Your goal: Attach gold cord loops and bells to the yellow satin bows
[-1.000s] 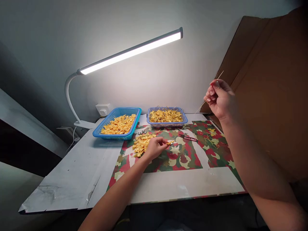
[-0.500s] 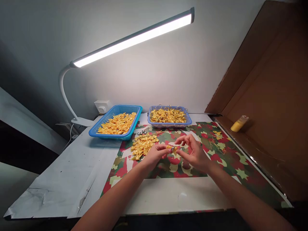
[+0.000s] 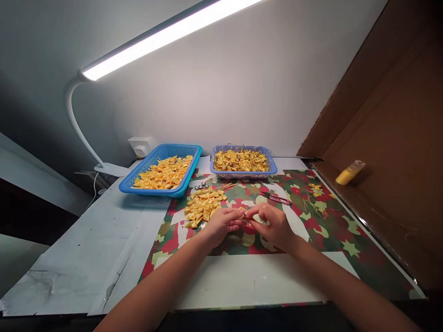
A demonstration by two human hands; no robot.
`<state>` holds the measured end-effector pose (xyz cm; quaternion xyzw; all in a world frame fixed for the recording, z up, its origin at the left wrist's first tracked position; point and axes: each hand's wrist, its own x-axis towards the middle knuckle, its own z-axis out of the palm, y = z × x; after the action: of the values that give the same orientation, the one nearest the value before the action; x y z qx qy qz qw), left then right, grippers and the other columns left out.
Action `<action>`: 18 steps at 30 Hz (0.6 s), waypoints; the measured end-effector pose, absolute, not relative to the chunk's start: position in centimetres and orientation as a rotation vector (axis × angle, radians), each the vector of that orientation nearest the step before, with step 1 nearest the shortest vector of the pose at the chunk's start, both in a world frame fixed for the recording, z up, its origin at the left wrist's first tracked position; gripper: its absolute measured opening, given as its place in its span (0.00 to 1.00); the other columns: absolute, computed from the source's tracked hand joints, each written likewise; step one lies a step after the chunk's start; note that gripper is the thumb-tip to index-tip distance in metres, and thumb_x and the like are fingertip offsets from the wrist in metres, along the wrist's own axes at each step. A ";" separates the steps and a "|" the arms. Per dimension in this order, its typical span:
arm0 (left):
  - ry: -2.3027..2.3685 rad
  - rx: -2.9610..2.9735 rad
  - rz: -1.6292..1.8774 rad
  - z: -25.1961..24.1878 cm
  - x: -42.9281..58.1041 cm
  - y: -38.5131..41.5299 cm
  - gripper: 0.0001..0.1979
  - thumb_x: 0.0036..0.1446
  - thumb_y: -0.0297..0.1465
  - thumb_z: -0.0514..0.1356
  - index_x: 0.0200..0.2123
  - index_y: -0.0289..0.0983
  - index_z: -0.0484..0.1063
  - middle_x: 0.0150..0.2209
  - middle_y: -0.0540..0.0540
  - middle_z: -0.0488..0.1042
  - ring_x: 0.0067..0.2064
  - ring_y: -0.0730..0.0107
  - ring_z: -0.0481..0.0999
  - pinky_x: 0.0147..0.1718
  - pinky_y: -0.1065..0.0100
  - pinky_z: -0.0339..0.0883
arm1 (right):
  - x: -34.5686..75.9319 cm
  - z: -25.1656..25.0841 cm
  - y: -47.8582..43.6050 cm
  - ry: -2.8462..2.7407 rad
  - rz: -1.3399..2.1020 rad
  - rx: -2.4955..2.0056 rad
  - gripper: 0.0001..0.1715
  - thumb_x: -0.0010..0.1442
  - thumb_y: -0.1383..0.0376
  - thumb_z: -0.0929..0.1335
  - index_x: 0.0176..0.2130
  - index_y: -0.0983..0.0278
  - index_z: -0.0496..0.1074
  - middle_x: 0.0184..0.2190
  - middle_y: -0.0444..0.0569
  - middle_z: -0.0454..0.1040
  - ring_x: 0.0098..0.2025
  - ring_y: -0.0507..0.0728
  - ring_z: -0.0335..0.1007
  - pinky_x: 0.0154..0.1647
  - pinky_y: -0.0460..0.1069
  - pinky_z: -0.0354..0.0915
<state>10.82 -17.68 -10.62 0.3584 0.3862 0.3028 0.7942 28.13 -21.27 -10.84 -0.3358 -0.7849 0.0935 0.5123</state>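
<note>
My left hand (image 3: 225, 223) is closed on a small yellow ribbon bow (image 3: 242, 210), thumb and forefinger pinching it above the patterned mat. From the other side, my right hand (image 3: 272, 223) pinches at the middle of the same bow, where a small silver bell (image 3: 246, 213) shows between the fingertips. The fingers cover most of the bow. Left of my hands lies a pile of yellow bows (image 3: 204, 207), with thin gold ties (image 3: 226, 186) across its top edge. Several silver bells (image 3: 201, 186) sit just behind the pile.
A blue basket (image 3: 126, 185) of yellow bows stands back left. A purple-blue basket (image 3: 242, 175) holds bows with gold ties. Thread snips (image 3: 277, 198) lie beyond my right hand. Loose ties (image 3: 316, 205) lie at right, near a yellow bottle (image 3: 349, 173) on cardboard. A lamp (image 3: 166, 41) hangs overhead.
My right hand's raised fingers have come down and closed in at the bow, uncovering the thread snips behind. The bell is now mostly covered by fingertips. The view has shifted slightly.
</note>
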 end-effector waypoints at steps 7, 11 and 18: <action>0.910 0.981 0.727 -10.5 10.9 -17.8 0.17 0.37 0.38 0.72 0.25 0.32 0.75 0.23 0.50 0.71 0.25 0.79 0.67 0.26 0.76 0.59 | 30.5 -8.0 -19.3 -1.175 1.043 -0.808 0.17 0.62 0.55 0.63 0.28 0.60 0.53 0.24 0.40 0.66 0.23 0.50 0.63 0.27 0.47 0.65; 0.988 1.442 0.823 -9.7 10.6 -18.8 0.10 0.46 0.36 0.65 0.27 0.35 0.71 0.22 0.53 0.67 0.25 0.77 0.65 0.25 0.73 0.58 | 34.3 -3.1 -15.4 -0.786 1.285 -0.865 0.17 0.64 0.67 0.55 0.23 0.62 0.51 0.16 0.37 0.48 0.16 0.48 0.42 0.16 0.41 0.48; 1.275 2.625 0.652 -10.3 10.3 -22.3 0.06 0.50 0.20 0.56 0.26 0.35 0.69 0.26 0.46 0.73 0.30 0.66 0.70 0.29 0.67 0.62 | 36.6 2.8 -9.3 -0.766 1.369 -0.986 0.18 0.69 0.69 0.54 0.29 0.64 0.62 0.16 0.37 0.48 0.16 0.47 0.42 0.16 0.39 0.47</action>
<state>10.33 -22.32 -10.33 0.8753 0.4253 0.2175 0.0757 36.58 -9.26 2.80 -0.4253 -0.3304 0.5908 0.6007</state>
